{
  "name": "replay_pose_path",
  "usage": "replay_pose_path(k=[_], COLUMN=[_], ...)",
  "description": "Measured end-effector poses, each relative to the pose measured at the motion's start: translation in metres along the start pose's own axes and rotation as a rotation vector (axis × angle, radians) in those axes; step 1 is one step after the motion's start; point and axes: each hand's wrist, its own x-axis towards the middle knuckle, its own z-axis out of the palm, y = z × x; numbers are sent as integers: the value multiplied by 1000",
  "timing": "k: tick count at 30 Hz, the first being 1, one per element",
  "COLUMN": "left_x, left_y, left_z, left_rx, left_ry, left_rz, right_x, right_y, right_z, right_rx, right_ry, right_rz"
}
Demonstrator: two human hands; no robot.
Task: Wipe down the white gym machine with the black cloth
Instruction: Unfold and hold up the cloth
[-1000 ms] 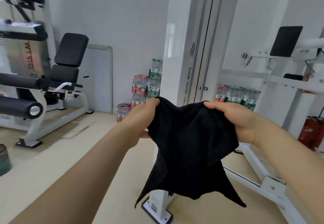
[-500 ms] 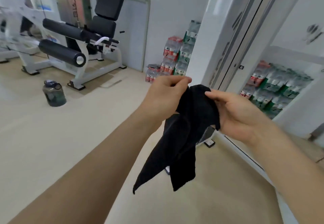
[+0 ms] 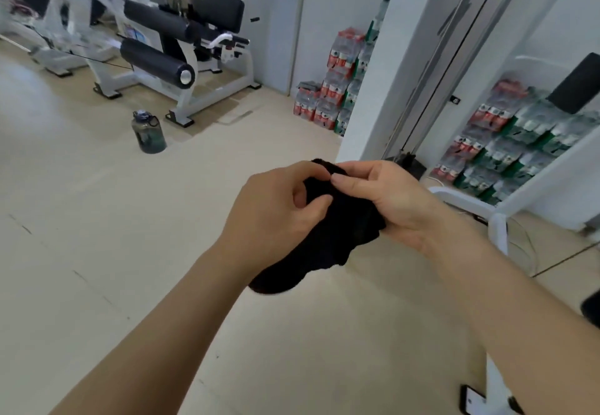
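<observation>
Centre of frame, nearest the camera: both bare forearms reach forward over a pale floor [image 3: 97, 219]. The left hand [image 3: 276, 216] is closed on the black cloth [image 3: 328, 232], thumb and fingers curled into the fabric. The right hand [image 3: 393, 203] grips the same cloth from the other side, thumb pressed on top near the left fingertips. The cloth is bunched between the two hands, its loose end hanging down below the left wrist, clear of the floor.

Lower right corner: a white frame bar with a dark flat item beside it on the floor; too cropped to identify.

Right of centre, behind the hands: the upright column of the white gym machine [image 3: 389, 73], with dark cables running down beside it. The cloth is not touching it.

Middle left: a dark water jug [image 3: 148, 132] stands on the floor.

Far wall: stacked packs of bottled water [image 3: 328, 89]. Upper left: a leg machine [image 3: 181, 47] with black roller pads.
</observation>
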Motion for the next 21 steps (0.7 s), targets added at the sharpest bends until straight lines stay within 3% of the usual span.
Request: replay_pose_path(k=[4, 7, 10, 12, 14, 18, 21], left_x=[-11, -15, -16, -16, -14, -13, -17], left_y=[21, 39, 58, 74, 85, 99, 100], left_z=[-33, -65, -100, -124, -146, -192, -219], left_rx=[-15, -54, -172, -252, -142, 142, 80], left_ry=[-73, -358, -646, -724, -706, -504, -432], left_rz=[-93, -153, -142, -154, -135, -44, -93], right_x=[-39, -70, -91, -99, -103, -107, -107], right_y=[-36, -71, -105, -125, -140, -160, -167], right_z=[10, 15, 24, 34, 46, 77, 89], right_rx=[-19, -64, -297, -535, -756, -1110, -885], right_ry=[-92, -260, -333, -326, -308, -214, -180], right_rz=[-1, 39, 35, 6, -36, -124, -110])
